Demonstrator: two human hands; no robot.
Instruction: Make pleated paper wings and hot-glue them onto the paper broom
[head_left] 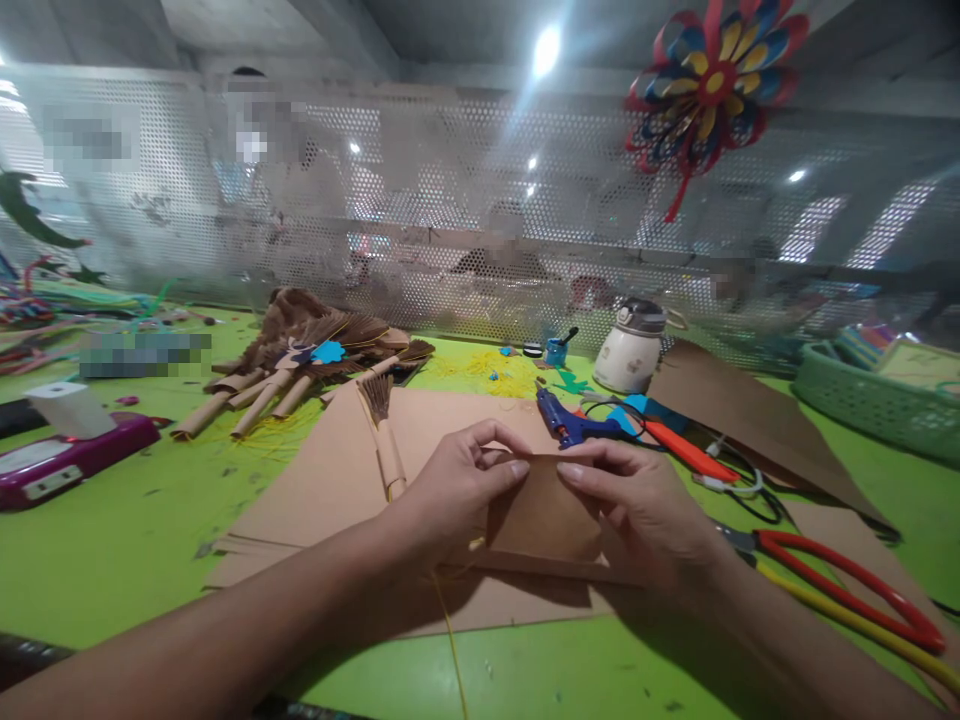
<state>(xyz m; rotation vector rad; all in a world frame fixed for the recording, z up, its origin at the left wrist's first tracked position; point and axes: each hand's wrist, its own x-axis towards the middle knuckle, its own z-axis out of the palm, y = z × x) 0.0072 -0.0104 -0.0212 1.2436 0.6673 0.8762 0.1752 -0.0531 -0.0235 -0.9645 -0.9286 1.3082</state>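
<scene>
"What do our hands hold?"

"A small brown paper (pixel 544 515), low and near the centre of the view, above large tan sheets (pixel 300 480) on a green table (pixel 67 580). Our left hand (pixel 487 470) pinches its top edge on the left and our right hand (pixel 637 490) pinches it on the right, each with thumb and fingers closed on the paper."

"And which containers do we see?"

"At the far right, a green basket (pixel 862 405) with a striped, colourful thing and a pale yellow flat piece in it. Beyond our hands, a small blue pot (pixel 556 354) with a black handle sticking out. Right of that, a pale bottle (pixel 628 352) with its dark lid on; we cannot tell what is inside."

"What lies nearer to us?"

"A blue glue gun (pixel 574 420) just past our right hand, and red-handled pliers or cutters (pixel 847 585), partly hidden, to its right. Left of our hands, a rolled paper stem with a fringed brown top (pixel 386 440) lies on the sheets."
</scene>
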